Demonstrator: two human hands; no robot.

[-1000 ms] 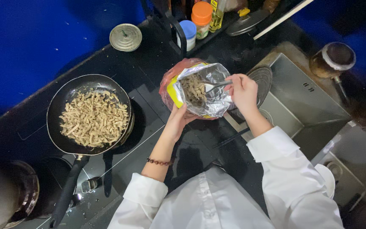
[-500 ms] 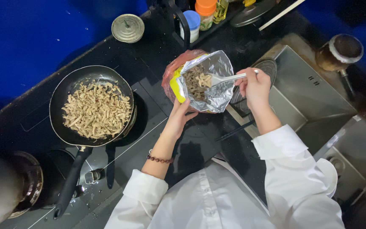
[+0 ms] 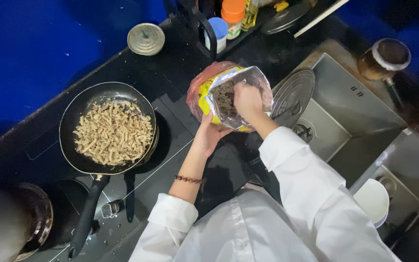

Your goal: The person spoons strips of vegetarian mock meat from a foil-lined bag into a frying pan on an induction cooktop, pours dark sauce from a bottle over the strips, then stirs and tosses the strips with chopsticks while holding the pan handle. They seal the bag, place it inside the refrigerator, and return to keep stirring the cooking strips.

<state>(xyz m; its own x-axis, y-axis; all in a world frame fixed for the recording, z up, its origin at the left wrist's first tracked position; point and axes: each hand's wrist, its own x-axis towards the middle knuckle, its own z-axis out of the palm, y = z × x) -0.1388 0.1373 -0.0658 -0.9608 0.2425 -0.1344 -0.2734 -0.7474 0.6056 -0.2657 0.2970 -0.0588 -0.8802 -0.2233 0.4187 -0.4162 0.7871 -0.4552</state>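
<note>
The right hand (image 3: pixel 247 99) is sunk into the mouth of the foil bag (image 3: pixel 233 97), fingers curled and hidden among the contents; whether its grip is closed on anything cannot be told. The left hand (image 3: pixel 208 136) cups the bag from below and behind, its grip closed on the bag's underside and holding it above the dark worktop (image 3: pixel 170 63). The bag's mouth tilts up toward the person, its long axis running from the left palm up and away. The pan (image 3: pixel 107 127) of pale strips sits well to the left, on the left hand's side, handle toward the person. A round lid (image 3: pixel 293 97) leans at the sink (image 3: pixel 350 121) just right of the bag.
</note>
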